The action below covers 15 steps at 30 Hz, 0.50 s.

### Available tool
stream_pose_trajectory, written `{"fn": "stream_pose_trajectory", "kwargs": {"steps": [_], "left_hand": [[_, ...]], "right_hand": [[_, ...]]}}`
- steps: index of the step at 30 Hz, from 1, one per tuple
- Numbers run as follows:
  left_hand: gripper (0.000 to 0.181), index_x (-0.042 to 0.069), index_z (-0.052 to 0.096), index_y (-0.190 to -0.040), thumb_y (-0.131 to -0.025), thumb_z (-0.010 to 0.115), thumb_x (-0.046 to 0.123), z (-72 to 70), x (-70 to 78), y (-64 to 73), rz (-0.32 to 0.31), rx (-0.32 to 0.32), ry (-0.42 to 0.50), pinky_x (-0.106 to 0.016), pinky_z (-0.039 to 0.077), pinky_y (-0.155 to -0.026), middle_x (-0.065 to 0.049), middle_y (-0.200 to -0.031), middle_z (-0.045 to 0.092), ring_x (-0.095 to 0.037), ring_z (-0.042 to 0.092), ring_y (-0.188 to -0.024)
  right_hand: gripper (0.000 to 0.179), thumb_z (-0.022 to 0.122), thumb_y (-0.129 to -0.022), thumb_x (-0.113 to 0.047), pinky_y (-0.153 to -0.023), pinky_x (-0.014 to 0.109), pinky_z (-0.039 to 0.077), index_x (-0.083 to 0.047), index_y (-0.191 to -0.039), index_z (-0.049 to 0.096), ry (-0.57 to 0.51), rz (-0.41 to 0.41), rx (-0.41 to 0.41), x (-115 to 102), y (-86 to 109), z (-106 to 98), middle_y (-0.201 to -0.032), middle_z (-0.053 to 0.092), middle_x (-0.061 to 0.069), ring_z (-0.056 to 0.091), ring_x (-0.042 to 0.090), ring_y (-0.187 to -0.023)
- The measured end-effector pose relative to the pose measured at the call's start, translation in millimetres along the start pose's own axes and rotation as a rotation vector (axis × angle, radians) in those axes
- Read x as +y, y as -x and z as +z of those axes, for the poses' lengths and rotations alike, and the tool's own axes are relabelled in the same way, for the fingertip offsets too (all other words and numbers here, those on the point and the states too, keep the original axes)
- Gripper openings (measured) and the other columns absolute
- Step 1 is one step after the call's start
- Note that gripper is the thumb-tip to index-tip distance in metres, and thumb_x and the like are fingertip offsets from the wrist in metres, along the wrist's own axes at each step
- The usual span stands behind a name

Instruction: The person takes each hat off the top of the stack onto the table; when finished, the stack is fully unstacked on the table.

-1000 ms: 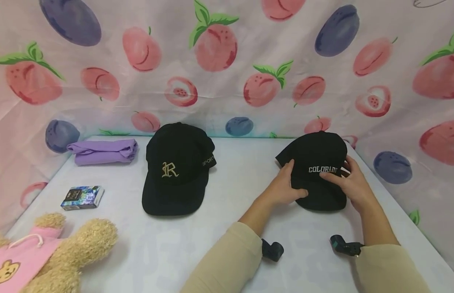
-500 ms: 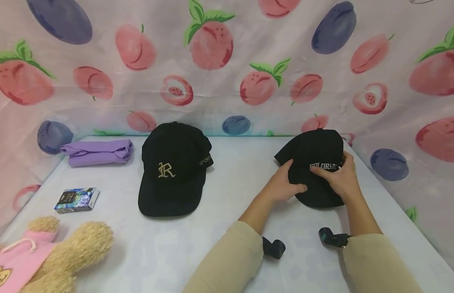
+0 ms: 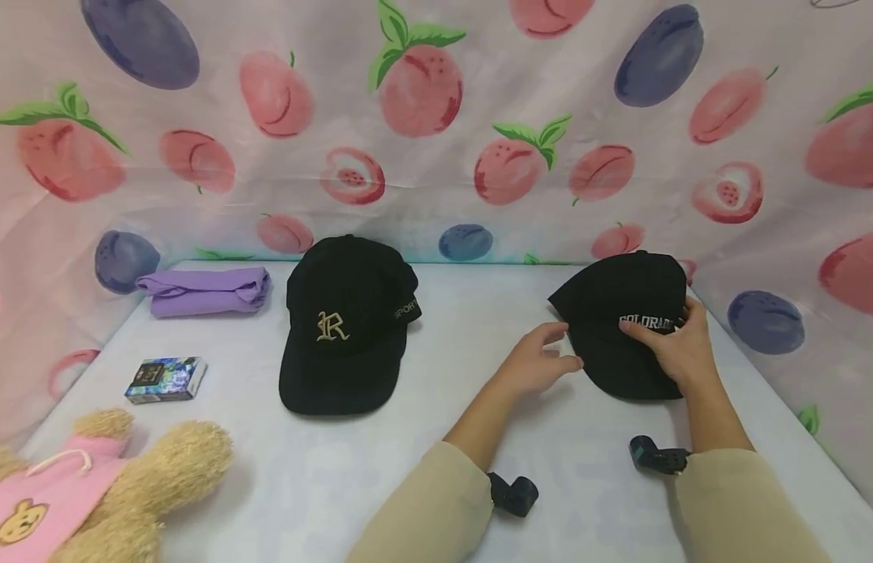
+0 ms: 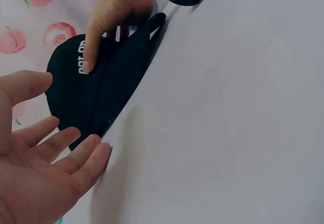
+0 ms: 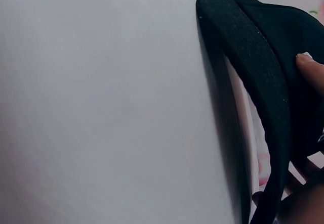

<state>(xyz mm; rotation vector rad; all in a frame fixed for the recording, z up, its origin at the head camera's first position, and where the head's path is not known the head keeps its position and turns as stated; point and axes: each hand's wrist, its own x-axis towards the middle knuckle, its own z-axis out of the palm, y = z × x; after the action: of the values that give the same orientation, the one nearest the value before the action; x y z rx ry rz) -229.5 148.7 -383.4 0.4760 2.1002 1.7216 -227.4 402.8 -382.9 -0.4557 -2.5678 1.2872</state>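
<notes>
A black baseball cap (image 3: 612, 289) with white "COLORADO" lettering stands at the right of the white table. My right hand (image 3: 690, 348) grips its right side, the thumb across the lettering and the other fingers behind the edge. In the right wrist view the brim (image 5: 253, 67) shows edge-on. My left hand (image 3: 538, 363) is beside the cap's left edge, fingers spread and holding nothing. The left wrist view shows its palm turned up, with fingertips (image 4: 104, 150) close to the cap. Further left sits another black cap (image 3: 348, 285) with a gold "R" emblem.
A folded purple cloth (image 3: 210, 293) lies at the back left, with a small patterned box (image 3: 172, 379) in front of it. At the front left is a teddy bear (image 3: 172, 469) in a pink top. A fruit-print curtain (image 3: 422, 172) hangs behind the table.
My left hand has drawn back from the COLORADO cap's front, leftward and toward me, its fingers opening out. My right hand keeps its grip on the cap. The head view has swayed slightly.
</notes>
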Motion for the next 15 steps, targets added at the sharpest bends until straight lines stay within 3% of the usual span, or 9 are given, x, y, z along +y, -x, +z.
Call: {"fn": "stream_pose_trajectory", "kwargs": {"steps": [8, 15], "left_hand": [[0.06, 0.011, 0.054, -0.149, -0.093, 0.071, 0.019, -9.8, -0.4, 17.0, -0.032, -0.043, 0.128, -0.032, 0.057, -0.09, -0.009, -0.148, 0.061, -0.02, 0.068, -0.122], [0.056, 0.014, 0.054, -0.149, -0.096, 0.07, 0.019, -15.9, -3.8, 29.8, -0.041, -0.055, 0.156, -0.036, 0.059, -0.092, -0.008, -0.145, 0.063, -0.015, 0.069, -0.118]], "right_hand": [[0.112, 0.074, -0.091, -0.045, -0.124, 0.064, 0.018, -0.004, -0.164, 0.0, 0.012, 0.018, 0.001, 5.3, -5.1, -4.8, -0.168, 0.016, 0.029, 0.023, 0.049, -0.151], [0.113, 0.074, -0.091, -0.047, -0.125, 0.064, 0.017, -0.004, -0.164, 0.0, 0.039, 0.03, 0.01, 8.1, -9.5, -8.1, -0.169, 0.014, 0.029, 0.021, 0.05, -0.152]]}}
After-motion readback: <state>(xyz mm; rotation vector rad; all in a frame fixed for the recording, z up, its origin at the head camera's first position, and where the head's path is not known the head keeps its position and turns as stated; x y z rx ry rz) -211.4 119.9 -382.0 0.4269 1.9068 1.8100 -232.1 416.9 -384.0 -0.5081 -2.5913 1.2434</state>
